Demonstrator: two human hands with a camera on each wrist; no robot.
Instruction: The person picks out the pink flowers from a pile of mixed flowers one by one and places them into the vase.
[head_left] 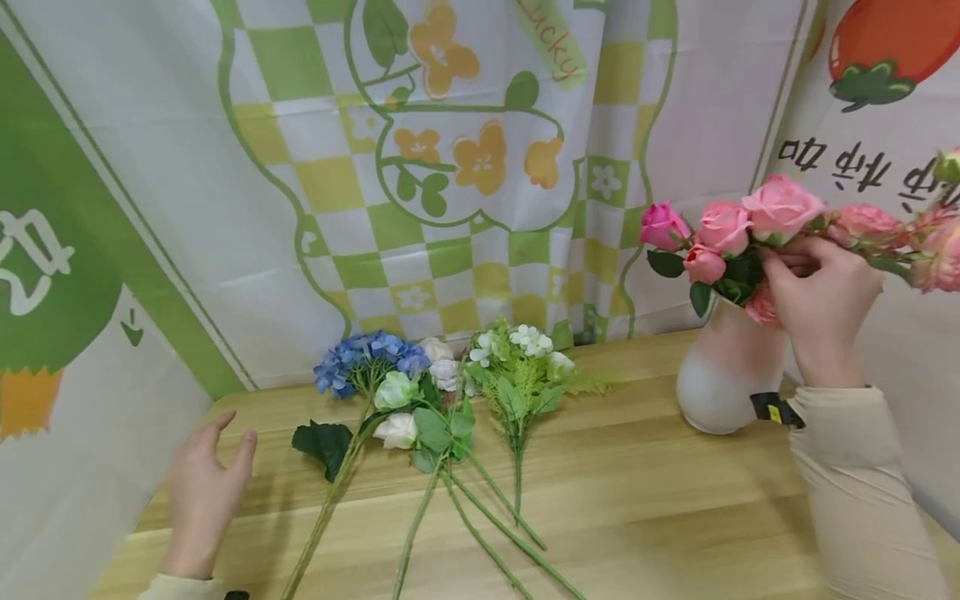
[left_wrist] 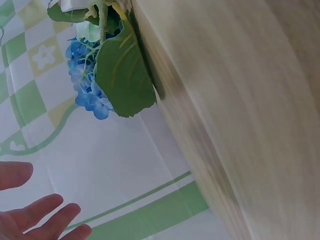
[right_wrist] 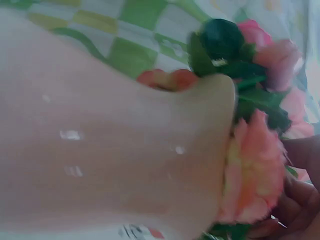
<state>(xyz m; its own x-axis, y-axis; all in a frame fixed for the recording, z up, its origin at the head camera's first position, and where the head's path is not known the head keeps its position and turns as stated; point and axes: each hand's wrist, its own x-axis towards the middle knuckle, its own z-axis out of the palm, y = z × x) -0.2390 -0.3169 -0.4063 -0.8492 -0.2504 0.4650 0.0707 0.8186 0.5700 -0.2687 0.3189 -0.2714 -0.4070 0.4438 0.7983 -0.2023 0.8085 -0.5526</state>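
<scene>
At the right, my right hand [head_left: 825, 292] is among the pink roses [head_left: 782, 207] just above the mouth of a white vase [head_left: 720, 375]. Its thumb and fingers are curled and pinch the roses below the blooms; the exact stem is hidden. In the right wrist view, a ruffled pink rose [right_wrist: 255, 170] hangs over the vase lip, with my fingers [right_wrist: 295, 200] behind it. My left hand [head_left: 206, 492] hovers at the table's left side, holding nothing, fingers spread apart. Nearest to it lies a blue hydrangea [head_left: 367, 362] with a large green leaf [left_wrist: 125, 75].
White roses [head_left: 397, 429] on long stems lie in the middle of the wooden table [head_left: 637, 508]. Beside them is a white-flowered green sprig [head_left: 517, 383]. A checkered cloth [head_left: 480, 275] hangs behind. More pink blooms [head_left: 941, 254] reach out at the far right.
</scene>
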